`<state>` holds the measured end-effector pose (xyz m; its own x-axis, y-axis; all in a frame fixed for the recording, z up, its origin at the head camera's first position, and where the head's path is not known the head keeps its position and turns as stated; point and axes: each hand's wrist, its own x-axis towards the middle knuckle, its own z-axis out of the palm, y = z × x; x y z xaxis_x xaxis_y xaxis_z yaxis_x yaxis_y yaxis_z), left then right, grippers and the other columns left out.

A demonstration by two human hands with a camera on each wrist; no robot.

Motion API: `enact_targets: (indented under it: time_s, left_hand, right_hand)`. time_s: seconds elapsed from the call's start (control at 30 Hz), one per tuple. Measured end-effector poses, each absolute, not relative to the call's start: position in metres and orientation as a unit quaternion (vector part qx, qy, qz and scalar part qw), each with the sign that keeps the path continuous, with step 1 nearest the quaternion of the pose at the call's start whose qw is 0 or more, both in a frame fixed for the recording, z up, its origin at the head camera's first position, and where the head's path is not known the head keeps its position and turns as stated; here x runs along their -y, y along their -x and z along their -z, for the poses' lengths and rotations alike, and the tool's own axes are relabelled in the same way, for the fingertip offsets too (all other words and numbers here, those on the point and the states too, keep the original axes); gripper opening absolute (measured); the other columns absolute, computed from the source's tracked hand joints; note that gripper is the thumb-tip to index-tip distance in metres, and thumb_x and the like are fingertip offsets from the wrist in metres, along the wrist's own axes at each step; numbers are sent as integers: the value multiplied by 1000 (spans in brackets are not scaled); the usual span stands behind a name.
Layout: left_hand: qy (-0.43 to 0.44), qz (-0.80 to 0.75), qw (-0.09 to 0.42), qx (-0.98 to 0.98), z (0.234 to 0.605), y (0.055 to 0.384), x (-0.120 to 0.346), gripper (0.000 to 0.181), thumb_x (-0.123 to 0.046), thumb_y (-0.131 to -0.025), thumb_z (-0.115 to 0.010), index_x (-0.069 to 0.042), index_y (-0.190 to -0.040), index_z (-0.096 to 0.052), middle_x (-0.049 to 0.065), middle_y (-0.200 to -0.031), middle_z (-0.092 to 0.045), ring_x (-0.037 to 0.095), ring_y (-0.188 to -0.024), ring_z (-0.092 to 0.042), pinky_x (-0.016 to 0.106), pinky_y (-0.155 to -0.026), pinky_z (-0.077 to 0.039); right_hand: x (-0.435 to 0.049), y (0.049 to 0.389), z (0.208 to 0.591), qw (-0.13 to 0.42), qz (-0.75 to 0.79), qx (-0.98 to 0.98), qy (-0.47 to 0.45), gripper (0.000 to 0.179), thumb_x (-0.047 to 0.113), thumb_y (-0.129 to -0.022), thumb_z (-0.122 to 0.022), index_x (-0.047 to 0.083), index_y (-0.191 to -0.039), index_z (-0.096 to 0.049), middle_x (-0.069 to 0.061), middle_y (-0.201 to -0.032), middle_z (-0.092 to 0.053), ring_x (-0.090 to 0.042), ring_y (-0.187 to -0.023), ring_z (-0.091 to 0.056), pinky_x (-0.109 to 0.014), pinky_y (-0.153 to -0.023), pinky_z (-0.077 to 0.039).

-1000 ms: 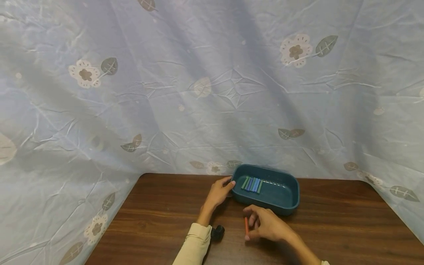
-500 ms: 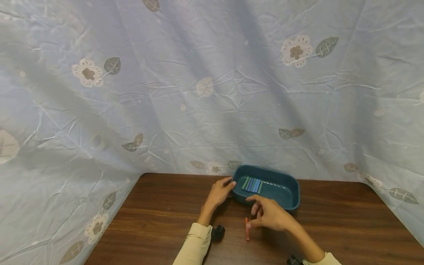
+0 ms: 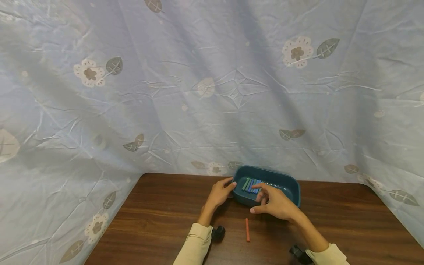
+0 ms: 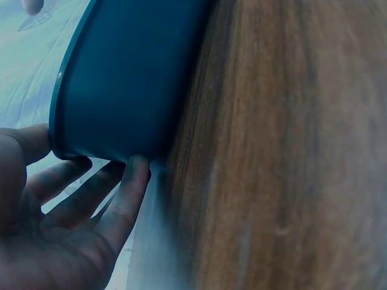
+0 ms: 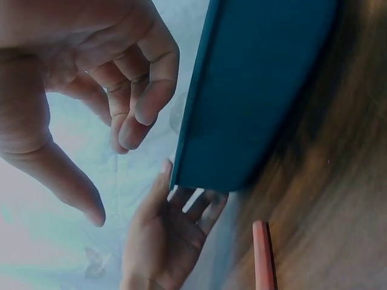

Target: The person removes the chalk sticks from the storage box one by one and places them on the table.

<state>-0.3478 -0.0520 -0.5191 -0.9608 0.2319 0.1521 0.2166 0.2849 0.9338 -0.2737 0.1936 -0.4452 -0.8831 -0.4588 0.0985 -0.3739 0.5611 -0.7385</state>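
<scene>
A deep teal rectangular dish (image 3: 241,198) stands at the back of the table. My left hand (image 3: 218,192) holds its left end, with the thumb at the rim and the other fingers against the outer wall, as the left wrist view shows. Several thin green and blue sticks, like chalk or crayons (image 3: 246,184), lie side by side in the dish's left part. Over the near rim hovers my right hand (image 3: 276,202), thumb and fingers apart, nothing between them. An orange-red stick (image 3: 247,230) of similar kind lies on the table in front of the dish.
The brown wooden table (image 3: 159,221) carries the dish and the orange-red stick. Behind it and at the sides hangs a pale floral cloth (image 3: 212,125), close to the dish's back. Black wrist devices (image 3: 218,233) sit by both sleeves.
My right hand has let go of the orange-red stick, leaving it on the table, and moved up and away over the dish's near rim. The left hand has stayed at the dish.
</scene>
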Motion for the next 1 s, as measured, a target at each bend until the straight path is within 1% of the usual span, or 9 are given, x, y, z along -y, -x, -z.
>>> enact_targets:
  time_s: [0.1, 0.33, 0.5, 0.6, 0.73, 0.77, 0.83, 0.93, 1.0]
  left_hand:
    - [-141, -580, 8, -803, 519, 348, 52, 46, -26, -110, -63, 0, -147, -63, 28, -136, -71, 37, -93, -81, 46, -84, -69]
    - [-143, -575, 9, -805, 519, 350, 53, 48, -29, -110, -63, -1, -149, -62, 28, -138, -70, 38, -92, -81, 46, -84, -68]
    - [-142, -578, 13, -804, 519, 350, 53, 48, -28, -110, -63, -1, -150, -61, 29, -138, -69, 38, -91, -81, 45, -83, -69]
    - [-141, -579, 15, -803, 519, 349, 53, 48, -28, -110, -63, -2, -150, -61, 28, -139, -69, 36, -90, -82, 44, -83, -69]
    - [-140, -576, 15, -805, 520, 349, 53, 48, -29, -110, -63, -2, -150, -62, 29, -140, -68, 38, -90, -81, 46, -84, -68]
    - [-140, -575, 16, -806, 520, 349, 53, 48, -29, -110, -63, -3, -150, -62, 28, -140, -68, 40, -92, -81, 49, -86, -68]
    - [-139, -558, 8, -818, 519, 350, 54, 48, -31, -110, -62, -4, -149, -62, 27, -143, -67, 43, -108, -78, 55, -97, -64]
    - [-135, -533, -3, -835, 519, 350, 54, 47, -33, -110, -62, -6, -149, -64, 23, -148, -65, 47, -132, -66, 64, -112, -53]
    - [-134, -518, -11, -845, 519, 351, 54, 47, -34, -110, -61, -7, -148, -65, 22, -149, -65, 48, -142, -58, 66, -118, -46]
  right_hand:
    - [-197, 279, 443, 50, 408, -884, 224, 81, 34, -87, -91, 2, -151, -54, -7, -104, -67, -13, -82, -64, -26, -68, -54]
    - [-205, 292, 441, 47, 414, -889, 191, 82, 36, -88, -91, 2, -153, -53, -11, -108, -69, -17, -86, -63, -30, -69, -54]
    - [-211, 303, 446, 44, 422, -889, 173, 83, 37, -88, -91, 2, -153, -53, -11, -112, -70, -17, -88, -66, -31, -72, -57]
    - [-215, 310, 449, 46, 430, -885, 173, 84, 37, -88, -90, 1, -153, -52, -13, -114, -71, -16, -89, -68, -32, -74, -58]
    - [-219, 318, 453, 50, 436, -884, 164, 84, 37, -88, -90, 1, -154, -51, -14, -115, -71, -17, -91, -68, -32, -78, -58]
    - [-220, 320, 454, 50, 435, -884, 161, 85, 37, -88, -90, 1, -154, -50, -13, -115, -72, -17, -92, -68, -33, -79, -57]
    - [-221, 325, 455, 54, 436, -885, 152, 85, 37, -89, -89, 1, -155, -50, -12, -114, -72, -18, -95, -68, -34, -82, -58]
    - [-222, 332, 457, 61, 437, -886, 143, 85, 35, -90, -88, 0, -156, -48, -11, -114, -73, -21, -100, -67, -38, -86, -58]
    - [-223, 337, 458, 68, 437, -887, 136, 86, 34, -91, -87, -1, -158, -46, -10, -114, -73, -21, -102, -67, -38, -88, -58]
